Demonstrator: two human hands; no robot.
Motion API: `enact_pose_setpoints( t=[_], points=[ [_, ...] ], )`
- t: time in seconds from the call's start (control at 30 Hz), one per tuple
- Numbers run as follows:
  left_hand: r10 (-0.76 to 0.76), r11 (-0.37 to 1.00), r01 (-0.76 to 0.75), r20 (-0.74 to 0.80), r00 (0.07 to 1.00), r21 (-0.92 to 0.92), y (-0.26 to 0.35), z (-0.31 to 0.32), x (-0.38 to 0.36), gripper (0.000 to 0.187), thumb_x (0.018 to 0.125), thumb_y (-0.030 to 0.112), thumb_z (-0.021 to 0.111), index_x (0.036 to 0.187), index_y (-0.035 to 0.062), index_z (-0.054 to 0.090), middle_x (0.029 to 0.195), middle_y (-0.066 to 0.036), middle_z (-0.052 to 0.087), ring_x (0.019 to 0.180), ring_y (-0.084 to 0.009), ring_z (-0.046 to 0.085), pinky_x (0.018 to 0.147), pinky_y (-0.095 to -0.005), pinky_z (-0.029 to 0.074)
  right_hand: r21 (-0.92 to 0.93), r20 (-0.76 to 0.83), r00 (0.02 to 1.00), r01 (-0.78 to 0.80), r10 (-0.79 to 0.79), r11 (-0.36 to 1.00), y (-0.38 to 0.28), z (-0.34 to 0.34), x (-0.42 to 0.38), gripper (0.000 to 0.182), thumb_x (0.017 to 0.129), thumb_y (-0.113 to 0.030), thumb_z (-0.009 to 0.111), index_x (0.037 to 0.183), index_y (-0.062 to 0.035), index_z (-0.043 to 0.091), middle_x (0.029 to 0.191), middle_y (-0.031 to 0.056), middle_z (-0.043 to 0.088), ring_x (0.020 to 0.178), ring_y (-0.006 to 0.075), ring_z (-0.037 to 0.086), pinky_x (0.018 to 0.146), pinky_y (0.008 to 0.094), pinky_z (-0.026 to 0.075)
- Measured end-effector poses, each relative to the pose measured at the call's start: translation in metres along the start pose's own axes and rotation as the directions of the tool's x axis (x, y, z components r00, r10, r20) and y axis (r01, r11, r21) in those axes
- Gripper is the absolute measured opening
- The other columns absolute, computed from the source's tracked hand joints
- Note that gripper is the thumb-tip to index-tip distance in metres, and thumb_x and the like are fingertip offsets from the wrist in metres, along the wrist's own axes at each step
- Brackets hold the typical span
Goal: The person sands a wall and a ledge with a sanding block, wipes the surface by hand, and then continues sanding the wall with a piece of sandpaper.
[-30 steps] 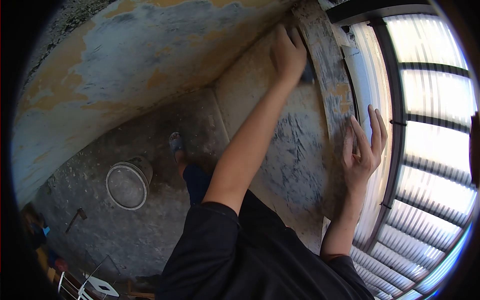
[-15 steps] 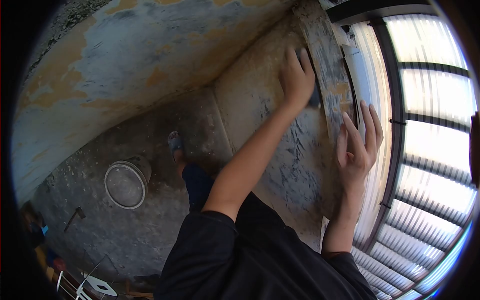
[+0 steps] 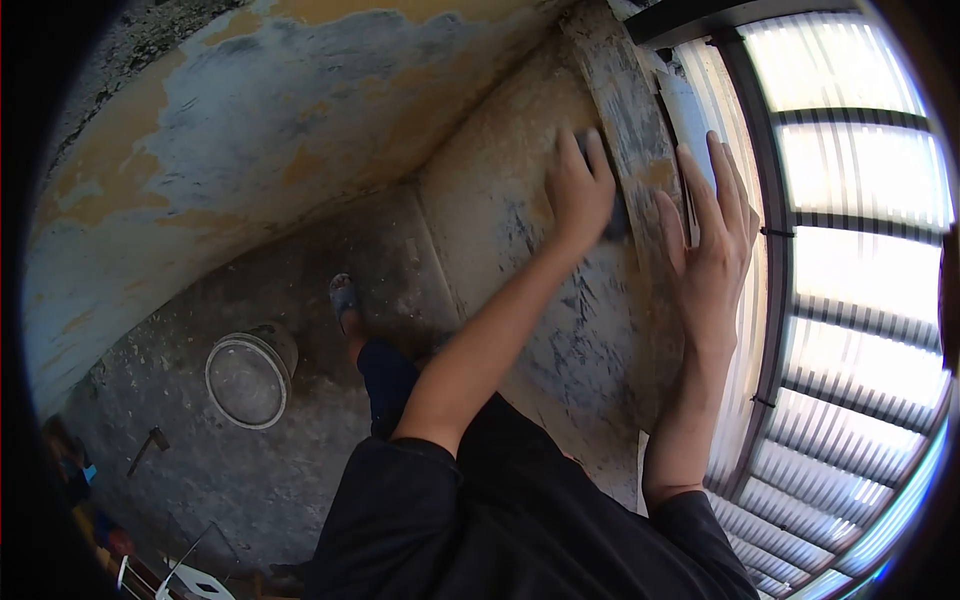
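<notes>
My left hand is closed on a dark flat block, held against the worn wall just below its top ledge. The block looks like a sanding block, though most of it is hidden behind my fingers. Dark scuffs and bare patches mark the wall's surface under my forearm. To the right, my right hand is open, its fingers stretched along the ledge beside the corrugated translucent panels.
A lidded white bucket stands on the concrete floor, with a hammer-like tool lying farther left. Another wall with peeling paint meets mine at a corner. Corrugated panels on a dark frame line the right side. White furniture shows at bottom left.
My left hand has shifted slightly down the wall with the dark block. My right hand has moved up along the ledge, its fingers straighter. The view has shifted a little.
</notes>
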State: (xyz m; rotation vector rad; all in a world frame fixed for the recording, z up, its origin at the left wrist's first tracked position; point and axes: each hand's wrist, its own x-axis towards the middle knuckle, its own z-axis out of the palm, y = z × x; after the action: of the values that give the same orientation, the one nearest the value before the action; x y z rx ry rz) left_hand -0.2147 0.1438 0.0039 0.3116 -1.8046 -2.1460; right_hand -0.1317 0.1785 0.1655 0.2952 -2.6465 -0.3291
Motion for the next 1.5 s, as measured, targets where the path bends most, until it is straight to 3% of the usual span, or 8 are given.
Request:
enact_pose_setpoints(
  t=[0.2, 0.37, 0.5, 0.73, 0.8, 1.07, 1.3, 1.5],
  points=[
    [0.051, 0.995, -0.046, -0.056, 0.997, 0.085, -0.015, 0.010, 0.074, 0.031, 0.106, 0.027, 0.054, 0.105, -0.0041, 0.054, 0.094, -0.031, 0.065, 0.090, -0.0527, 0.063, 0.079, -0.0565, 0.048, 0.097, -0.020, 0.997, -0.072, 0.075, 0.993, 0.011, 0.007, -0.003, 0.043, 0.097, -0.020, 0.072, 0.138, -0.0063, 0.066, 0.142, 0.0186, 0.064, 0.136, 0.0330, 0.058, 0.112, 0.0441, 0.045],
    [-0.107, 0.993, 0.111, 0.091, 0.990, -0.041, -0.005, -0.014, -0.043, 0.033, 0.107, 0.029, 0.055, 0.102, -0.0036, 0.053, 0.091, -0.028, 0.066, 0.087, -0.0455, 0.065, 0.078, -0.0496, 0.049, 0.197, 0.018, 0.995, -0.097, 0.095, 0.976, 0.016, 0.016, -0.010, 0.038, 0.098, -0.011, 0.069, 0.135, -0.0048, 0.067, 0.131, 0.0199, 0.069, 0.128, 0.0339, 0.064, 0.107, 0.0437, 0.050],
    [-0.161, 0.985, 0.167, 0.111, 0.981, -0.045, -0.001, -0.016, -0.057, 0.032, 0.107, 0.028, 0.056, 0.103, -0.0036, 0.054, 0.090, -0.028, 0.066, 0.086, -0.0447, 0.066, 0.077, -0.0483, 0.049, 0.246, 0.064, 0.994, -0.103, 0.090, 0.964, 0.017, 0.007, -0.020, 0.036, 0.097, -0.004, 0.067, 0.133, -0.0065, 0.069, 0.129, 0.0195, 0.070, 0.126, 0.0333, 0.066, 0.105, 0.0431, 0.052],
    [0.031, 0.999, -0.031, 0.004, 1.000, -0.028, -0.005, 0.005, 0.081, 0.032, 0.105, 0.026, 0.059, 0.102, -0.0058, 0.055, 0.090, -0.029, 0.066, 0.086, -0.0472, 0.066, 0.076, -0.0483, 0.049, 0.325, 0.064, 0.982, -0.187, 0.176, 0.927, 0.017, 0.006, -0.018, 0.036, 0.097, -0.005, 0.068, 0.132, -0.0088, 0.071, 0.132, 0.0178, 0.070, 0.128, 0.0325, 0.065, 0.107, 0.0426, 0.051],
    [0.049, 0.998, -0.050, -0.022, 0.999, -0.028, -0.006, 0.008, 0.073, 0.032, 0.105, 0.026, 0.058, 0.103, -0.0060, 0.055, 0.089, -0.030, 0.066, 0.085, -0.0495, 0.065, 0.074, -0.0508, 0.049, 0.234, 0.023, 0.995, -0.095, 0.093, 0.968, 0.018, 0.009, -0.016, 0.035, 0.097, -0.008, 0.068, 0.132, -0.0077, 0.070, 0.135, 0.0185, 0.069, 0.132, 0.0327, 0.062, 0.108, 0.0431, 0.050],
    [-0.054, 0.997, 0.058, 0.081, 0.995, -0.047, 0.014, -0.009, -0.066, 0.026, 0.106, 0.021, 0.055, 0.109, -0.0044, 0.053, 0.091, -0.029, 0.066, 0.091, -0.0501, 0.065, 0.080, -0.0528, 0.049, 0.323, 0.071, 0.988, -0.154, 0.138, 0.934, 0.015, 0.014, -0.019, 0.040, 0.097, -0.011, 0.070, 0.136, -0.0065, 0.067, 0.141, 0.0175, 0.065, 0.141, 0.0337, 0.053, 0.117, 0.0454, 0.043],
    [0.045, 0.999, -0.046, -0.072, 0.996, -0.011, -0.005, 0.011, 0.087, 0.029, 0.102, 0.023, 0.060, 0.102, -0.0053, 0.056, 0.091, -0.030, 0.066, 0.087, -0.0499, 0.065, 0.076, -0.0516, 0.049, 0.356, 0.112, 0.980, -0.193, 0.163, 0.914, 0.017, 0.013, -0.021, 0.044, 0.096, -0.008, 0.071, 0.139, -0.0083, 0.066, 0.144, 0.0169, 0.062, 0.142, 0.0324, 0.051, 0.121, 0.0457, 0.040],
    [0.017, 1.000, -0.018, 0.044, 0.999, 0.020, -0.004, -0.013, -0.040, 0.026, 0.105, 0.022, 0.057, 0.102, -0.0039, 0.054, 0.091, -0.030, 0.065, 0.087, -0.0498, 0.065, 0.073, -0.0525, 0.049, 0.339, 0.114, 0.979, -0.198, 0.168, 0.920, 0.014, 0.011, -0.020, 0.044, 0.095, -0.007, 0.071, 0.139, -0.0079, 0.066, 0.143, 0.0164, 0.063, 0.143, 0.0317, 0.051, 0.121, 0.0458, 0.039]
  ],
)
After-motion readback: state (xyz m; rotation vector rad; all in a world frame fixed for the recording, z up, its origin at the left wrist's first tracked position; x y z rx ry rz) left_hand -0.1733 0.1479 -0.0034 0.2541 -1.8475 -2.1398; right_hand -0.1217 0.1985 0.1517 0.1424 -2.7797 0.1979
